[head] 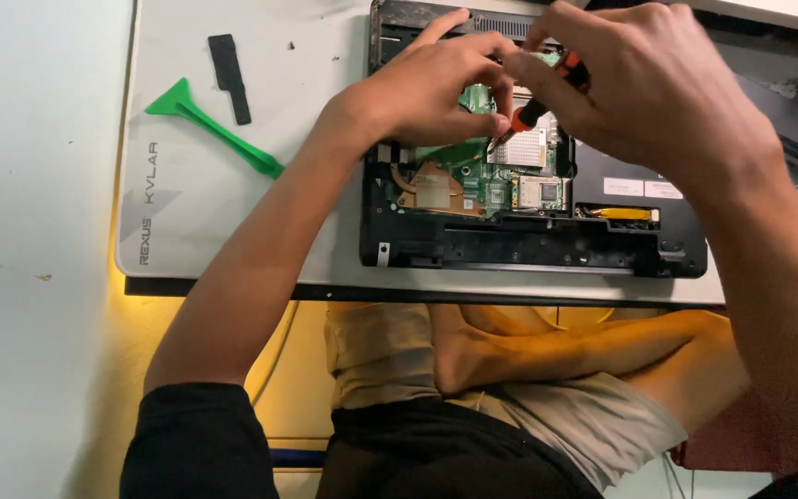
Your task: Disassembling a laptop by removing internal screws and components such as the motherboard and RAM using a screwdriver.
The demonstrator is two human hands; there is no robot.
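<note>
right hand [644,88]: fingers pinched round orange-black screwdriver [539,103], tip set on green circuit board [473,171]
left hand [436,83]: fingertips pressed together at tip
laptop chassis [528,245]: opened, at mat's [196,231] right half
green pry tool [214,127]: laid near mat's left edge, beside black strip [230,77]

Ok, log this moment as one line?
right hand: holds orange-and-black screwdriver | left hand: steadies tip over green circuit board | opened black laptop | green plastic pry tool: idle

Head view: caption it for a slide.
Right hand drives an orange-handled screwdriver into an opened laptop; left hand steadies.
</note>
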